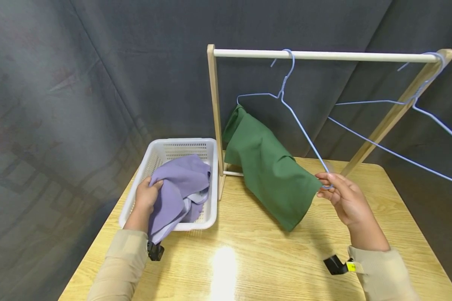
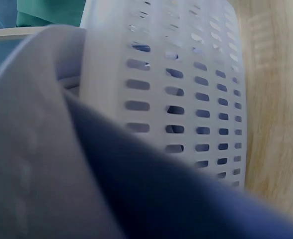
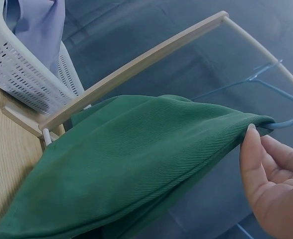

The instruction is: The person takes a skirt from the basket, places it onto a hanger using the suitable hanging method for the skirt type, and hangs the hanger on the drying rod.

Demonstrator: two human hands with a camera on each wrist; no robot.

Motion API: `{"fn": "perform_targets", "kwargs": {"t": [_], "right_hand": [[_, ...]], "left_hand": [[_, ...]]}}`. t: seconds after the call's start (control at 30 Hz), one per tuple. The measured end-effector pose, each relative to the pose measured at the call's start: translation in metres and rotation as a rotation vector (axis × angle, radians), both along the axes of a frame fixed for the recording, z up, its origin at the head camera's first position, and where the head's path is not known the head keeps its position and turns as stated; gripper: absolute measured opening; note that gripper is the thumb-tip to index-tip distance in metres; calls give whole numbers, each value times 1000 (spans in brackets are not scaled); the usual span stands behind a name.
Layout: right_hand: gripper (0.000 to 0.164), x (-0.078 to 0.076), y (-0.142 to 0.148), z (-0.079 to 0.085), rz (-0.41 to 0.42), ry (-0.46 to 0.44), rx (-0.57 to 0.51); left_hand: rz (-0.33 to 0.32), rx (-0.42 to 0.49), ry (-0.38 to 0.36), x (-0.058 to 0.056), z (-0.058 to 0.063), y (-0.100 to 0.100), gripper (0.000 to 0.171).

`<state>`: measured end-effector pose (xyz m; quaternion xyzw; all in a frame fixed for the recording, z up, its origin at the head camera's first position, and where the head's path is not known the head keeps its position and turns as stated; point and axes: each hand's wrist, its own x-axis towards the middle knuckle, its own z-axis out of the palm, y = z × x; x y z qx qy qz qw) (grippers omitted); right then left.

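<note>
My left hand (image 1: 146, 196) grips a purple cloth (image 1: 178, 177) by its near left part, over a white basket (image 1: 181, 141). Part of the cloth lies inside the basket and a lighter edge drapes over the front rim. Up close in the left wrist view, the cloth covers the left hand. With thumb and fingertips, my right hand (image 1: 348, 205) pinches the lower right corner of a blue wire hanger (image 1: 254, 95) together with the edge of a green cloth (image 1: 267, 167). The green cloth hangs slanted over the hanger's lower bar, its low corner just above the table.
A wooden rack with a white rod (image 1: 331, 55) stands on the wood-grain table (image 1: 278, 263), right of the basket. At its right end hangs a second blue hanger (image 1: 365, 101), bare. A grey curtain (image 1: 154, 75) is behind.
</note>
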<state>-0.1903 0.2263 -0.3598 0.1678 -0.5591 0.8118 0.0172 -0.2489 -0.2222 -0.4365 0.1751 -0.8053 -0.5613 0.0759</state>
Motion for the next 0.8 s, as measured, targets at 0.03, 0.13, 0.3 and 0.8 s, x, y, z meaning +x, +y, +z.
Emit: {"fn": "perform_targets", "kwargs": {"t": [0.03,0.13,0.3,0.8], "right_hand": [[29,1,0,0,-5,3,-9],[27,2,-1,0,-28,4,-22],[26,3,0,0,-60,-1,-44],[24,8,2,-2,-88,35,-109]], "left_hand": [[-3,20,-5,0,1,0,27],[-18,83,-13,2,3,2,33],[-40,181,-13,2,5,4,39],[-60,318,-38,11,22,23,32]]}}
